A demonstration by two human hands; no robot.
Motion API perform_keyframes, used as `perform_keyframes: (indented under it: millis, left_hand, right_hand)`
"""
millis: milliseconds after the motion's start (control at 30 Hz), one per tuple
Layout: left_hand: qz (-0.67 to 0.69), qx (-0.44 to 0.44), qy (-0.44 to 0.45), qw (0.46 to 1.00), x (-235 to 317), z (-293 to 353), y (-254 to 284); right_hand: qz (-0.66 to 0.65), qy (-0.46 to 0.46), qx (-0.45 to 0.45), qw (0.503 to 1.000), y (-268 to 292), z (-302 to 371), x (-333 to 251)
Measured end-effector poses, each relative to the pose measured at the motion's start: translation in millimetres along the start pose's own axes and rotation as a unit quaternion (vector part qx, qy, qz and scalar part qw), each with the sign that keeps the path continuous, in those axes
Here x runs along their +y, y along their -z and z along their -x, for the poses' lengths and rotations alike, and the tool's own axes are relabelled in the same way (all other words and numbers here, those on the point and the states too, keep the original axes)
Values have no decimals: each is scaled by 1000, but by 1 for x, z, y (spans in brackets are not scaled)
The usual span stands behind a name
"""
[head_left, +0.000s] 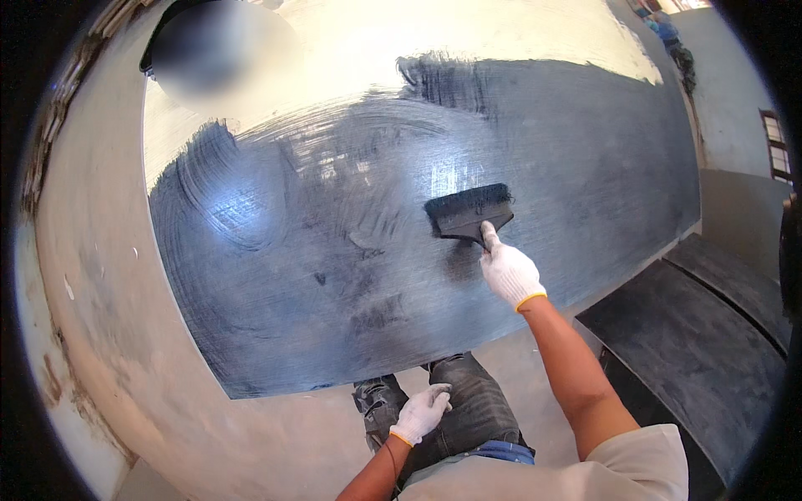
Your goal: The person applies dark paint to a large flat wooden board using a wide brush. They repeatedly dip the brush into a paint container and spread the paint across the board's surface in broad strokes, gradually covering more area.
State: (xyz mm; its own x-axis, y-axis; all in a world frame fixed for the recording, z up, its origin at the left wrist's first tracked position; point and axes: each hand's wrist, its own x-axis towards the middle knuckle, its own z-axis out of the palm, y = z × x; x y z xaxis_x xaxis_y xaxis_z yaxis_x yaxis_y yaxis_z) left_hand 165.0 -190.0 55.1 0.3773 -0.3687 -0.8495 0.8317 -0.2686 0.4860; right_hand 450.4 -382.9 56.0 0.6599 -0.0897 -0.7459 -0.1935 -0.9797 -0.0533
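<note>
My right hand [510, 271], in a white knitted glove with a yellow cuff edge, is closed around the handle of a wide black brush [470, 210]. Its dark bristles rest against a large cream board [543, 25], much of which carries wet, streaky black paint [585, 175]. Curved brush marks run through the paint, and glare shines off it at the left and near the brush. In front of my dark trousers, near the board's lower edge, my left hand [423, 413] wears a matching glove. Its fingers are loosely curled with nothing visible in them.
At the lower right lie dark panels [685, 342] side by side. A wall [735, 92] with a barred window [775, 144] stands at the right. Another person [668, 37] is at the far upper right. A blurred round patch covers something at the upper left.
</note>
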Motion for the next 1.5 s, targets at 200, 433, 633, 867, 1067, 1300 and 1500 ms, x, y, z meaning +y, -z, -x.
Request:
perform_keyframes:
  millis: [200,433,633,867,1067,1300,1500]
  left_hand:
    - [14,-9,2,1000,-18,-20,-13]
    - [41,-2,12,999,1,-26,-18]
    - [57,10,9,998,10,-32,-23]
    - [57,16,22,998,-9,-27,-6]
    - [46,-5,18,999,14,-41,-10]
    - [121,22,-29,992,17,-41,5]
    - [160,-33,-76,984,8,-61,-24]
  right_hand:
    - [-18,57,92,994,38,-59,-3]
    - [5,72,32,997,11,-21,13]
    - [57,107,38,992,62,-68,-17]
    - [140,144,33,979,129,-99,-15]
    - [126,297,90,942,161,-209,-120]
    - [181,175,44,967,164,-156,-82]
    - [443,308,101,836,176,-216,-116]
